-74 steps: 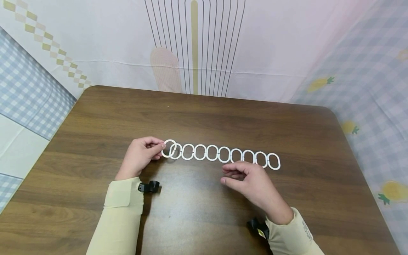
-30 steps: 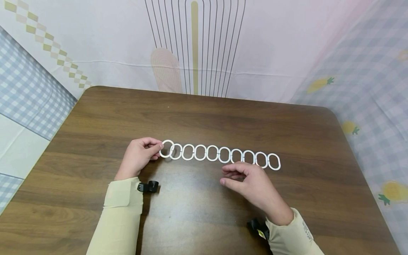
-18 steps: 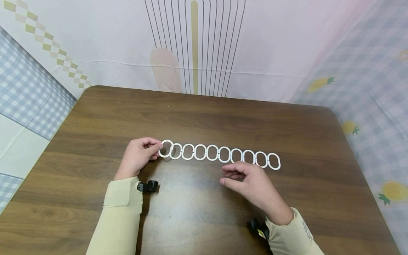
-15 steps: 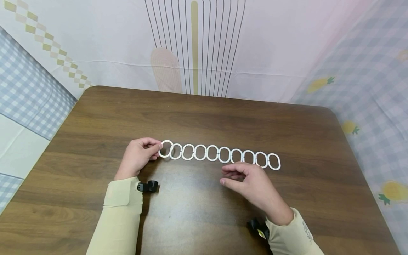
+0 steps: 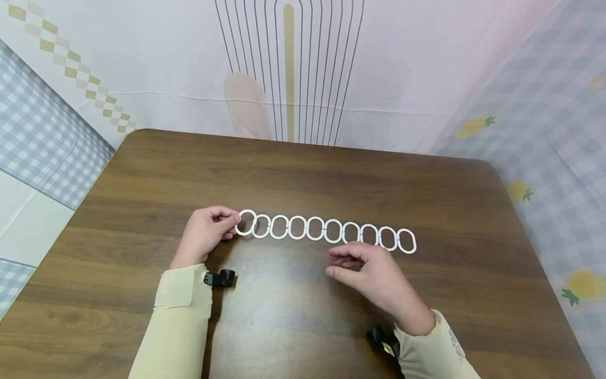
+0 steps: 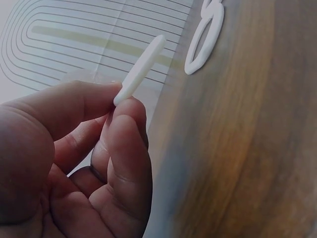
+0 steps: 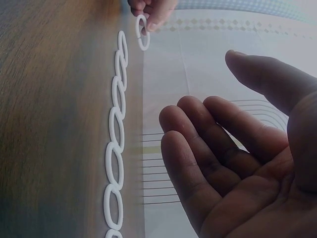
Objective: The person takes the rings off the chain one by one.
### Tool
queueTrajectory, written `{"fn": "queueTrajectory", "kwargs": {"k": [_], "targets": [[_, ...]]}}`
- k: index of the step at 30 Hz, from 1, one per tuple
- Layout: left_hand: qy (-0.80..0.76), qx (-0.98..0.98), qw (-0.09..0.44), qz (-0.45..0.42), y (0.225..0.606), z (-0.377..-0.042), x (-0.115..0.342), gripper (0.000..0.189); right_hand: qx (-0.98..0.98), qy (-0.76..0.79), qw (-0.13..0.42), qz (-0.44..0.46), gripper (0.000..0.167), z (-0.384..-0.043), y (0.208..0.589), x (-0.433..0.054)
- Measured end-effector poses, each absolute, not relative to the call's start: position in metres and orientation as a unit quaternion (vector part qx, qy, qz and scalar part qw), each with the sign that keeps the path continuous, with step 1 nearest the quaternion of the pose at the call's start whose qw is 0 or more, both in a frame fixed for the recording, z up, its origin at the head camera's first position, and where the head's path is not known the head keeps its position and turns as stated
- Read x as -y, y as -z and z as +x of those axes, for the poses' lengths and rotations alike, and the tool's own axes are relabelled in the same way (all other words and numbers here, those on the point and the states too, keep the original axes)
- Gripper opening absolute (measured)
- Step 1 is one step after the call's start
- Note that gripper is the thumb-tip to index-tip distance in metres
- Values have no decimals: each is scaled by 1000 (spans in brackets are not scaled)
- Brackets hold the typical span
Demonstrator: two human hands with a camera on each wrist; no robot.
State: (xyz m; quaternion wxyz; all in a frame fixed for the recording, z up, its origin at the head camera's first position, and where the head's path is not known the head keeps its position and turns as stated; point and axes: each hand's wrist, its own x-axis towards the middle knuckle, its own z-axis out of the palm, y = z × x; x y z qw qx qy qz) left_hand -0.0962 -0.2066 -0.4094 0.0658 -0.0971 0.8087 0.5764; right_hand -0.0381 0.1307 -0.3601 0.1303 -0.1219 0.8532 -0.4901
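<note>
My left hand (image 5: 203, 231) pinches a white oval curtain ring (image 6: 141, 69) between thumb and fingertips. In the right wrist view this ring hangs above the table, apart from the others. From the head view it overlaps the left end of a row of similar white rings (image 5: 297, 217), which lie side by side on the table. Close to the near side of the row's right half hovers my right hand (image 5: 379, 271). Its fingers are loosely bent, the thumb stands apart, and nothing is in it. This hand covers the lower edges of a few rings.
The brown wooden table (image 5: 293, 326) has rounded far corners. Behind it hangs a patterned white cloth (image 5: 402, 68), with blue checked cloth (image 5: 535, 131) at the right side. A black wrist device (image 5: 220, 278) sits on the left sleeve, another (image 5: 381, 337) on the right.
Over the first second and a half my left hand drew the held ring slightly left, so it overlaps the row less. Since then both hands have stayed nearly still.
</note>
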Motion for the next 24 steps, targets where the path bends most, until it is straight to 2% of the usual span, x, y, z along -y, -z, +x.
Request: {"fn": "queueTrajectory", "kwargs": {"k": [24], "targets": [[-574,-810,65,-106,412,-97,209,22,-853,489,138,-118,29,-36,359,-129]]}}
